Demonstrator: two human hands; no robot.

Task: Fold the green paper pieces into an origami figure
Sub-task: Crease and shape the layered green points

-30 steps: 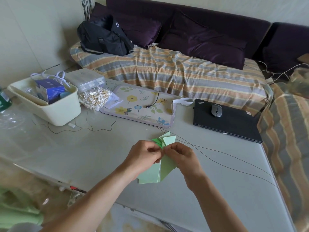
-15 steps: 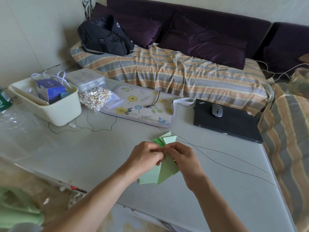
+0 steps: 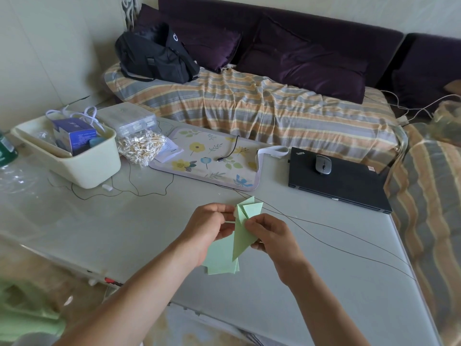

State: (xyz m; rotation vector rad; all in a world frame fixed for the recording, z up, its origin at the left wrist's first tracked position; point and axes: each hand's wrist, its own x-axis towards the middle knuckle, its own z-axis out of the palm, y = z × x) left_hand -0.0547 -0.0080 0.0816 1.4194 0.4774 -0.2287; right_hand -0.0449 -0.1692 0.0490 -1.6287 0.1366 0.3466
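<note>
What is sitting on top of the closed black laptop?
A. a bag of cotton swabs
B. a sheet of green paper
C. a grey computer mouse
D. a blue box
C: a grey mouse rests on the lid of the closed laptop, at the far right of the table; nothing else lies on it.

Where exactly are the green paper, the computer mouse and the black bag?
green paper (image 3: pixel 241 239): head view, on the long folded flap between the hands.
computer mouse (image 3: pixel 323 164): head view, on its grey top.
black bag (image 3: pixel 156 57): head view, on its front side.
</note>
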